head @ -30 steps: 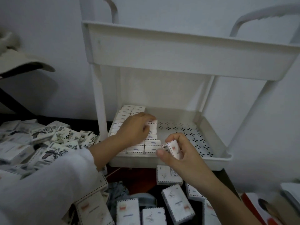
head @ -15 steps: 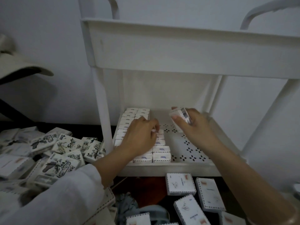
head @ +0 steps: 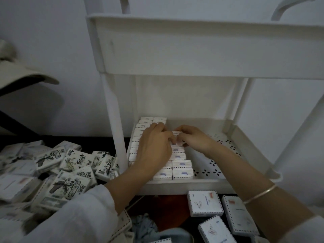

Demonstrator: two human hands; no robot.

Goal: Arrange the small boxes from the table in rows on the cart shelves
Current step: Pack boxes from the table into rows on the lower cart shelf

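A white cart shelf (head: pixel 249 148) holds two rows of small white boxes (head: pixel 182 170) standing on edge along its left side. My left hand (head: pixel 154 146) lies over the rows, fingers curled down on the box tops. My right hand (head: pixel 192 139) has come in from the right and pinches one small box (head: pixel 177 135) at a gap in the right row, its fingertips meeting the left hand's. Most of that box is hidden by the fingers. Loose small boxes (head: pixel 73 165) lie heaped on the dark table to the left.
The cart's upper tray (head: pixel 201 48) hangs low over the shelf, and a white post (head: pixel 114 130) stands left of the rows. The shelf's right half is bare perforated floor. More flat boxes (head: pixel 205 203) lie below the shelf front. A bracelet sits on my right wrist.
My right hand carried the box from in front of the shelf up to the back and now down to the right row beside my left hand, which stayed on the rows.
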